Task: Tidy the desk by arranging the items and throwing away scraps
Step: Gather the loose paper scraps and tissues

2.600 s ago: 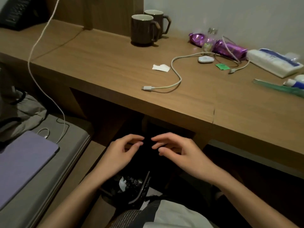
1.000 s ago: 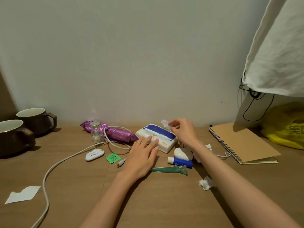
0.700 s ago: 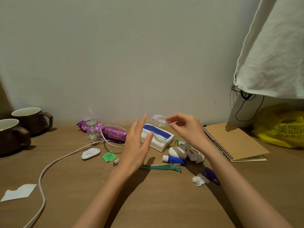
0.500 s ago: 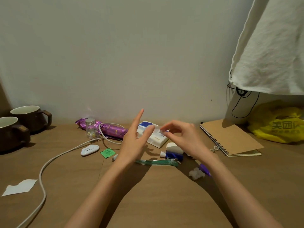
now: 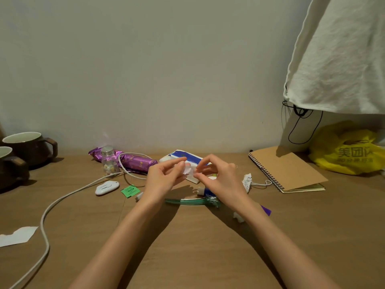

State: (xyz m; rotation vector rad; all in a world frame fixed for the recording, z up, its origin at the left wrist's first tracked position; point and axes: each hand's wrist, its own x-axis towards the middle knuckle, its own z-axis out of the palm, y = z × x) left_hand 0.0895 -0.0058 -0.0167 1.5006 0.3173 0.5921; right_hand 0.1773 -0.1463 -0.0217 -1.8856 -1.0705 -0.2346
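Note:
A small white paper scrap (image 5: 189, 170) is pinched between the fingertips of my left hand (image 5: 164, 178) and my right hand (image 5: 218, 177), held just above the desk (image 5: 187, 243). Behind the hands lies a white and blue tissue pack (image 5: 183, 157). Below them a green hair clip (image 5: 192, 201) and a blue-capped tube (image 5: 205, 191) lie on the wood. A white cable (image 5: 62, 202) snakes across the left side. A torn white paper (image 5: 17, 236) lies at the left edge, and a crumpled white scrap (image 5: 238, 217) sits by my right forearm.
Two brown mugs (image 5: 25, 149) stand far left. A purple snack wrapper (image 5: 133, 161), small glass jar (image 5: 108, 161), white clip (image 5: 106, 187) and green tag (image 5: 130, 191) lie mid-left. A kraft notebook (image 5: 285, 170), yellow bag (image 5: 348, 151) and hanging white cloth (image 5: 341, 59) fill the right.
My right hand lifted a white scrap off the tissue pack and brought it down toward me. My left hand rose from the desk and joined it on the scrap.

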